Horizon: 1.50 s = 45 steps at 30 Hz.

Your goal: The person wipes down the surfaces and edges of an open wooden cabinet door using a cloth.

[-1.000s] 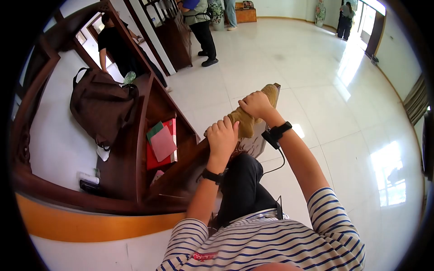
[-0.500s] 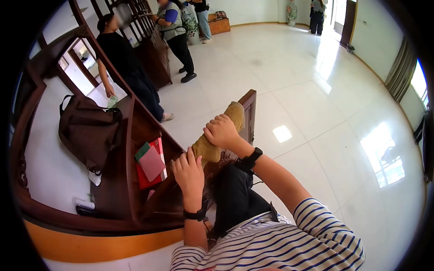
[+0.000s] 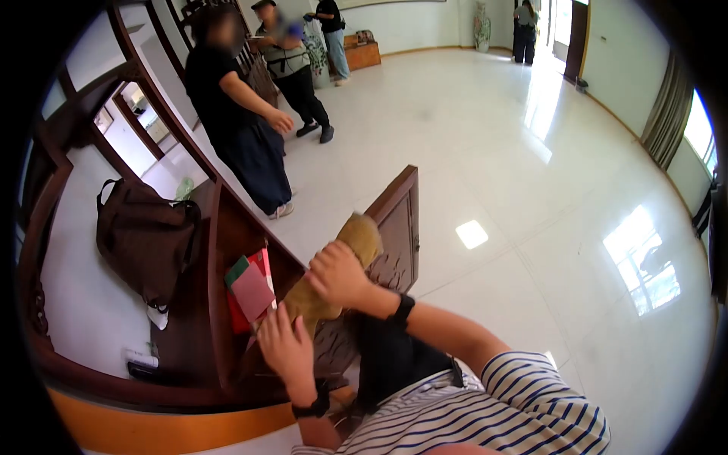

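Note:
An olive-tan cloth bundle (image 3: pixel 362 236), long and soft-looking, slants in front of me at the cabinet's open compartment. My right hand (image 3: pixel 343 274) is closed over its middle, with the fingers curled across the top. At its lower left end is my left hand (image 3: pixel 287 347), thumb against the cloth and fingers somewhat apart; the underside of this grip is hidden. Beyond the bundle a carved wooden cabinet door (image 3: pixel 398 220) stands swung out. Red, green and pink books or folders (image 3: pixel 252 292) lie in the compartment, just left of the bundle.
A dark brown backpack (image 3: pixel 148 243) rests on the wooden cabinet (image 3: pixel 186 303), with a small device (image 3: pixel 142 370) near its front edge. A person in black (image 3: pixel 239 114) stands behind the cabinet, others farther off. Glossy white tiles (image 3: pixel 516 205) spread to the right.
Both hands and the cloth bundle have moved down and left, toward the compartment. More of the cabinet door shows. The person in black has turned and raised a forearm.

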Tool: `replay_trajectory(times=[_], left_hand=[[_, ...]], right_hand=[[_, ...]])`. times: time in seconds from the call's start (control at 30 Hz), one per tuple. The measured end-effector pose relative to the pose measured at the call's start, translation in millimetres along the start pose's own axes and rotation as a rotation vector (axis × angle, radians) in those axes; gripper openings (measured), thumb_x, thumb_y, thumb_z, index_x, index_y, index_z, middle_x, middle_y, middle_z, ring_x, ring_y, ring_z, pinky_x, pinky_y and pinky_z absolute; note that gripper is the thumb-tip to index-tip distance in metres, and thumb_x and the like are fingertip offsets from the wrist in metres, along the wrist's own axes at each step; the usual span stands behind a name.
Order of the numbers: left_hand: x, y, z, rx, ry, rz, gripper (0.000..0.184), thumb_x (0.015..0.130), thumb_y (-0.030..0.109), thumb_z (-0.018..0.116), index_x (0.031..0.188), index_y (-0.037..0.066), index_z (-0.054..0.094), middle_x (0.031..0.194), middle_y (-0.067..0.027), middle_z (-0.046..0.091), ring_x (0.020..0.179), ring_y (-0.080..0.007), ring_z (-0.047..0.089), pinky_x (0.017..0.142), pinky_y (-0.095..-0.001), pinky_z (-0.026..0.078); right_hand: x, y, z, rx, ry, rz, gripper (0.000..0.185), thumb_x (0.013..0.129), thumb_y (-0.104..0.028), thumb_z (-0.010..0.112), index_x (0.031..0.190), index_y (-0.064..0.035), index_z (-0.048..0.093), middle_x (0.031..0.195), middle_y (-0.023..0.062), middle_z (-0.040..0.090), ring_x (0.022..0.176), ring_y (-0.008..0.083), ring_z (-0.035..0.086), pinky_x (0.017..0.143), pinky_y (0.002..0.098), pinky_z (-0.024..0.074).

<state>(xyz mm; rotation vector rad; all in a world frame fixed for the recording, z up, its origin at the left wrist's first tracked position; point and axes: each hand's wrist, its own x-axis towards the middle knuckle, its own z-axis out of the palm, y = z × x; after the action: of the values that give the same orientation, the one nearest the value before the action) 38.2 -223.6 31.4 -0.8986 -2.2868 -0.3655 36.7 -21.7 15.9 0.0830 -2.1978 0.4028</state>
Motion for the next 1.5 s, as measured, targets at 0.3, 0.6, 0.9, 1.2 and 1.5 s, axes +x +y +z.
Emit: replay_trajectory(times=[0.3, 0.6, 0.9, 1.2, 1.5], left_hand=[[-11.7, -3.9, -1.5, 0.064, 0.092, -0.094, 0.036, 0.089, 0.016, 0.061, 0.121, 0.001, 0.06, 0.118, -0.0177, 0.061, 0.11, -0.036, 0.057, 0.101, -0.0476, 0.042], [11.2, 16.5, 24.3, 0.334, 0.172, -0.248, 0.034, 0.077, 0.022, 0.056, 0.101, -0.002, 0.062, 0.094, -0.0183, 0.06, 0.089, -0.0365, 0.057, 0.092, -0.0484, 0.044], [25.9, -3.5, 38.1, 0.23, 0.16, -0.231, 0.02, 0.071, 0.023, 0.054, 0.068, 0.002, 0.055, 0.071, -0.0162, 0.056, 0.067, -0.0369, 0.055, 0.067, -0.0456, 0.046], [27.0, -0.9, 36.7, 0.365, 0.102, -0.221, 0.019, 0.074, 0.024, 0.054, 0.067, 0.006, 0.055, 0.068, -0.0129, 0.057, 0.066, -0.0318, 0.057, 0.066, -0.0421, 0.046], [18.2, -10.4, 34.5, 0.291, 0.201, -0.021, 0.016, 0.076, 0.021, 0.051, 0.07, 0.006, 0.049, 0.067, -0.0115, 0.051, 0.063, -0.0318, 0.053, 0.065, -0.0422, 0.044]], right_hand=[[-5.6, -24.1, 5.4, 0.088, 0.084, -0.054, 0.032, 0.09, -0.032, 0.055, 0.095, -0.001, 0.061, 0.095, 0.0134, 0.057, 0.101, 0.0316, 0.052, 0.106, 0.0459, 0.0341], [14.6, -15.8, 15.8, 0.024, -0.076, -0.073, 0.033, 0.08, -0.034, 0.056, 0.063, -0.0061, 0.06, 0.062, 0.0092, 0.053, 0.064, 0.028, 0.053, 0.068, 0.0385, 0.044], [65.2, -0.5, 16.2, 0.01, -0.722, 0.042, 0.053, 0.084, -0.045, 0.046, 0.061, -0.0024, 0.068, 0.06, 0.0186, 0.064, 0.06, 0.0354, 0.064, 0.056, 0.0449, 0.0497], [45.5, -9.3, 8.8, 0.003, -0.479, 0.005, 0.041, 0.084, -0.031, 0.051, 0.052, -0.0068, 0.061, 0.054, 0.0138, 0.061, 0.05, 0.0323, 0.06, 0.048, 0.0437, 0.0469], [14.6, -2.2, 24.7, 0.108, 0.063, -0.165, 0.02, 0.079, -0.023, 0.059, 0.064, -0.01, 0.059, 0.062, 0.0028, 0.054, 0.06, 0.0222, 0.055, 0.059, 0.0349, 0.0451]])
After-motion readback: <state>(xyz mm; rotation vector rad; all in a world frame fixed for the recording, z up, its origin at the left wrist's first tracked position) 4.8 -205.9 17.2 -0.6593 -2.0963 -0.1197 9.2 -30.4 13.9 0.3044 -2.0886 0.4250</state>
